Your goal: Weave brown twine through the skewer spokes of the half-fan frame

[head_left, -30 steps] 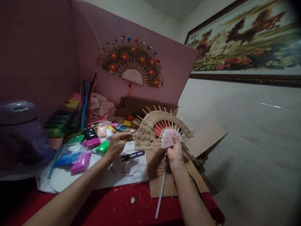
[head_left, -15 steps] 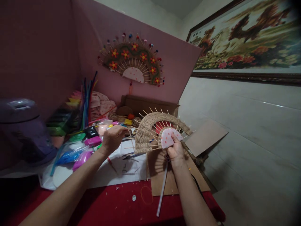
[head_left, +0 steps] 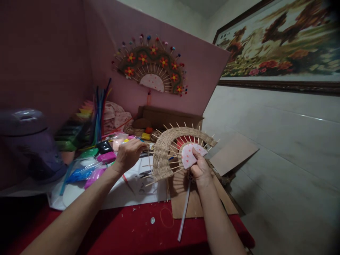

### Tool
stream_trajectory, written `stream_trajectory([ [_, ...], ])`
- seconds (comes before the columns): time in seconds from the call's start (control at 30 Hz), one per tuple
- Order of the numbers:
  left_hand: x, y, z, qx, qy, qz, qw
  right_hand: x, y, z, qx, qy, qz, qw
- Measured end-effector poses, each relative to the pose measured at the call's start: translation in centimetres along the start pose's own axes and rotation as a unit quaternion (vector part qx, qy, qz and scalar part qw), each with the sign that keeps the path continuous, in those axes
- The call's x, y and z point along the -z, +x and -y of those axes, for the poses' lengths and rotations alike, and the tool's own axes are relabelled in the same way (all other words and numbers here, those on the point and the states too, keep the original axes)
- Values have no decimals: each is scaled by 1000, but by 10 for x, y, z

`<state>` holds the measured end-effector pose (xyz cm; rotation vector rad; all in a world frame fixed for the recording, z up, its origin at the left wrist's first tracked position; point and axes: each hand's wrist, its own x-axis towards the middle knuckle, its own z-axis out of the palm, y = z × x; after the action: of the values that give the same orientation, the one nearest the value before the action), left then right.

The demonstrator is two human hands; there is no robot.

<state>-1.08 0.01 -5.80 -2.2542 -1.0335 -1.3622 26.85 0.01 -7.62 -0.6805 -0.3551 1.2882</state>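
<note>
My right hand [head_left: 199, 166] grips a handmade fan by its white, red-dotted half-round base [head_left: 189, 156], thumb on the front. A band of woven brown twine [head_left: 162, 152] arcs around the base, and thin wooden sticks poke out beyond its outer edge. Just left of the band, my left hand [head_left: 131, 152] is closed in a pinch, with a thin strand of twine [head_left: 149, 161] running down from the fingertips. The far side of those fingers is hidden. Below the base, a clear stick [head_left: 184, 212] slants down over the table edge.
Bags of coloured clay [head_left: 107, 157] and a bundle of pipe cleaners [head_left: 99, 113] lie to the left, near a purple canister [head_left: 29, 148]. A finished flowered fan [head_left: 151, 63] hangs on the pink board [head_left: 202, 71]. Cardboard [head_left: 186, 209] lies on the red cloth [head_left: 143, 226].
The fan has turned slightly counterclockwise in my right hand, its left end lower and its right end higher. My left hand stays pinched beside it. The whole view has shifted a little.
</note>
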Motion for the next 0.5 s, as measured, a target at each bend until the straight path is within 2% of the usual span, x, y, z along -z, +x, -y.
stream_trajectory([
  [0.1, -2, -1, 1, 52, -47, -9, 997, -6, -6, 0, -27, 5, -35, 999],
  [0.2, -7, -1, 0, 132, -148, -24, 980, -11, -11, 3, -36, 11, -40, 999],
  [0.33, -14, 0, -5, 218, -293, -23, 930, -14, -16, 5, -46, 16, -54, 997],
  [0.5, -20, 1, -10, 317, -397, -30, 861, -17, -19, 5, -41, 26, -45, 998],
])
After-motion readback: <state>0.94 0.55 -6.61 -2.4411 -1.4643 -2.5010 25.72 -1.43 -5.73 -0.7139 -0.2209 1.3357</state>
